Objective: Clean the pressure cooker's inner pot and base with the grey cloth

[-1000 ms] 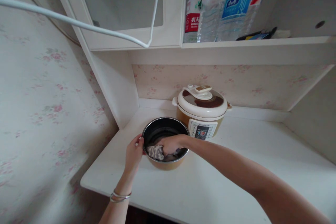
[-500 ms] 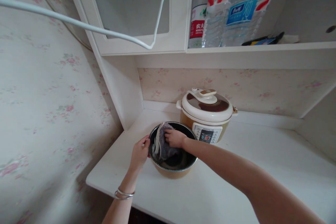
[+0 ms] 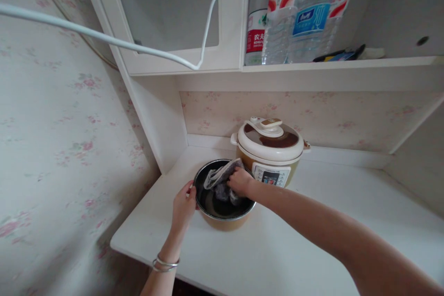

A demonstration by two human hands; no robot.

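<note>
Inside the pot (image 3: 225,225), the gray cloth (image 3: 219,177) and my right hand (image 3: 240,181) have shifted rightward over half a second, my fingers curled into its folds, tips hidden. My left hand (image 3: 183,204) pinches the pot's left rim, some fingers unseen; behind-right of the pot, the cooker (image 3: 272,150) is partly covered.

- left hand (image 3: 184,204) grips the rim (image 3: 225,218) of a pot (image 3: 225,225) on a white counter (image 3: 305,245)
- right hand (image 3: 240,182) holds a grey cloth (image 3: 222,176) inside the pot
- a lidded cooker (image 3: 271,153) stands just behind the pot
- plastic bottles (image 3: 281,32) stand on the shelf (image 3: 398,62) above
</note>
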